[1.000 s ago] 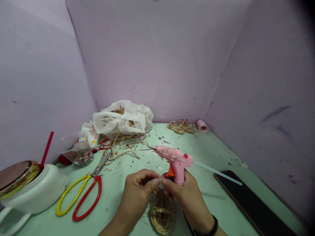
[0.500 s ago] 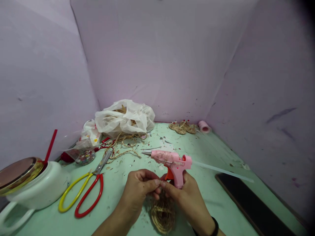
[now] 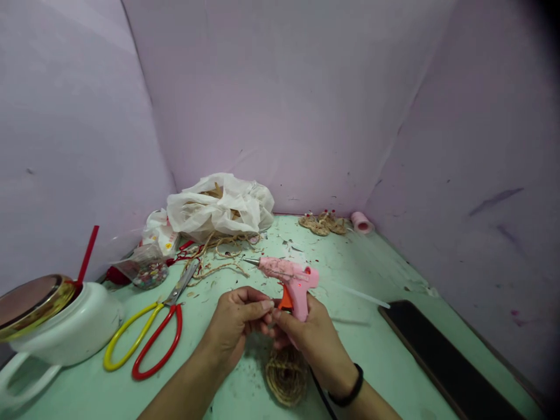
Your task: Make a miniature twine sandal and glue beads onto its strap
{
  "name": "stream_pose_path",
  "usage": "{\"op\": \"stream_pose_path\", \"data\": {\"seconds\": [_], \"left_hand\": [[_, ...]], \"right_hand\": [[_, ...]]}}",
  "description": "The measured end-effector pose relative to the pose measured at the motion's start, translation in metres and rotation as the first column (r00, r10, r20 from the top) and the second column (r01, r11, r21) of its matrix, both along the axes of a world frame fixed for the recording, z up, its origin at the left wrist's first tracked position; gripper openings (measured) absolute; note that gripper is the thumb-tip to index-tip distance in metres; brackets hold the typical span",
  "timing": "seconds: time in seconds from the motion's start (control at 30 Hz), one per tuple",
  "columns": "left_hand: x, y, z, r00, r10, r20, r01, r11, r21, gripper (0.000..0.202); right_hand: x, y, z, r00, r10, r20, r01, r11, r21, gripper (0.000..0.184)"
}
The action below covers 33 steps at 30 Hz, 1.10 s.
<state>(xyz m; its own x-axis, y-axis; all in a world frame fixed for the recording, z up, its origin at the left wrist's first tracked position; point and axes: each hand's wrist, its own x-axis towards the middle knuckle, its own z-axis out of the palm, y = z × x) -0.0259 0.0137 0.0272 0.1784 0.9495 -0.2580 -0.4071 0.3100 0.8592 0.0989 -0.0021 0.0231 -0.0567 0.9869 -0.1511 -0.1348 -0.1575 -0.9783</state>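
Observation:
My right hand [image 3: 312,332] grips the handle of a pink hot glue gun [image 3: 284,270], whose metal nozzle points left; its orange trigger [image 3: 286,298] shows near the fingers. Against the right fingertips, my left hand [image 3: 238,318] is closed in a pinch; what lies between the fingertips is too small or hidden to make out. Just below the hands is a brown piece of coiled, woven fibre [image 3: 286,376], oval in outline, its upper end covered by the right fingers. From the gun's back a clear glue stick [image 3: 361,294] sticks out to the right.
Scissors with yellow and red handles [image 3: 160,329] lie left, beside a white pot [image 3: 90,324]. Behind are twine [image 3: 225,268], a bag of beads [image 3: 151,271] and a white plastic bag [image 3: 223,204]. Woven pieces [image 3: 321,223] and a pink roll [image 3: 361,223] sit at the back; a phone [image 3: 441,356] lies right.
Both hands and the glue gun have shifted left and slightly up in the view. The fingertips stay pinched together, and more of the right wristband shows.

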Motion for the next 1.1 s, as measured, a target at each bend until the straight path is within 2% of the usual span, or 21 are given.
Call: {"op": "stream_pose_path", "data": {"seconds": [0.2,0.3,0.43,0.5,0.6,0.77,0.87,1.0,1.1], "left_hand": [[-0.012,0.013,0.0,0.977,0.209,0.048,-0.204,0.975,-0.086,0.011],[-0.016,0.016,0.002,0.974,0.222,0.043,-0.218,0.972,-0.089,0.011],[-0.01,0.007,0.004,0.998,0.06,0.007,-0.06,0.998,-0.033,0.015],[-0.006,0.003,0.004,0.999,0.021,-0.027,-0.021,1.0,0.0,0.017],[-0.003,0.001,0.003,0.997,0.056,-0.057,-0.055,0.998,0.023,0.018],[-0.004,0.005,0.0,0.996,0.087,-0.016,-0.087,0.996,-0.021,0.016],[-0.004,0.003,0.0,0.998,0.062,-0.025,-0.062,0.998,-0.015,0.016],[-0.001,-0.001,0.003,0.994,0.066,-0.089,-0.065,0.998,0.011,0.018],[0.001,-0.001,0.006,0.982,0.152,-0.115,-0.15,0.988,0.029,0.019]], "right_hand": [[0.014,0.009,-0.001,0.987,-0.159,0.008,0.159,0.987,-0.019,0.018],[0.017,0.011,0.004,0.982,-0.186,-0.009,0.186,0.982,-0.005,0.017],[0.004,0.007,0.007,0.999,-0.015,-0.051,0.016,1.0,0.016,0.034],[-0.003,0.004,0.005,0.995,0.066,-0.069,-0.064,0.998,0.026,0.025],[-0.005,0.003,0.0,0.997,0.06,-0.054,-0.058,0.998,0.034,0.009],[0.001,0.006,-0.004,1.0,0.006,0.009,-0.006,0.998,0.058,0.022],[-0.001,0.006,0.0,0.999,0.033,0.005,-0.033,0.999,0.043,0.031],[-0.005,0.002,0.008,0.986,0.132,-0.102,-0.133,0.991,-0.005,0.023],[-0.006,0.0,0.008,0.983,0.101,-0.153,-0.113,0.991,-0.07,0.025]]}}
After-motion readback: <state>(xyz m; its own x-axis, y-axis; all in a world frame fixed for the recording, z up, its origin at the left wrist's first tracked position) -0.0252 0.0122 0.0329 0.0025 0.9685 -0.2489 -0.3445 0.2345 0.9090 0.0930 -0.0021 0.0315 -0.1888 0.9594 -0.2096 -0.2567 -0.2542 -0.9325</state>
